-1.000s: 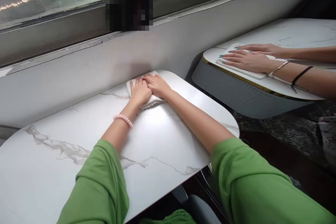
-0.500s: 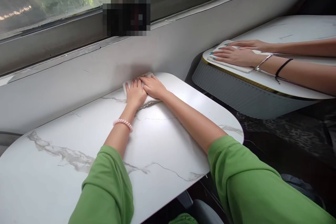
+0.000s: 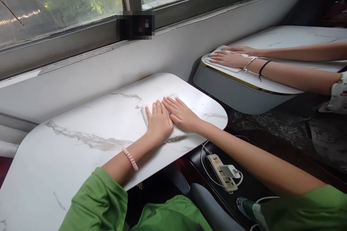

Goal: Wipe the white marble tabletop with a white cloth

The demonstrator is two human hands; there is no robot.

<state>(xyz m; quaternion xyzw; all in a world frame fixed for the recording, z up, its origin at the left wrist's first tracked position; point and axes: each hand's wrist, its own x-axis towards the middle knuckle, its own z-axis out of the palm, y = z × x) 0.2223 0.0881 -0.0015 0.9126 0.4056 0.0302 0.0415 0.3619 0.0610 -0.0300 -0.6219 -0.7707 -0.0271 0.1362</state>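
Note:
A folded white cloth [image 3: 177, 133] lies flat on the white marble-patterned tabletop [image 3: 89, 122]. Both of my hands press down on it side by side, fingers stretched out. My left hand [image 3: 159, 122] rests on the cloth's left part, with a pink coiled band [image 3: 130, 158] around the wrist. My right hand [image 3: 183, 114] covers the right part, its thumb touching my left hand. Neither hand grips the cloth; much of it is hidden under the palms.
At the right, another person's hands [image 3: 227, 59] lie on a white cloth on a second table [image 3: 282, 39]. Below my right arm, a power strip [image 3: 222, 173] with a plugged-in charger and white cables lies on a dark surface. A wall and window [image 3: 81, 0] border the table's far side.
My hands and the cloth have slid from the table's far edge by the wall toward me and slightly right. The other person's hands still lie on their cloth.

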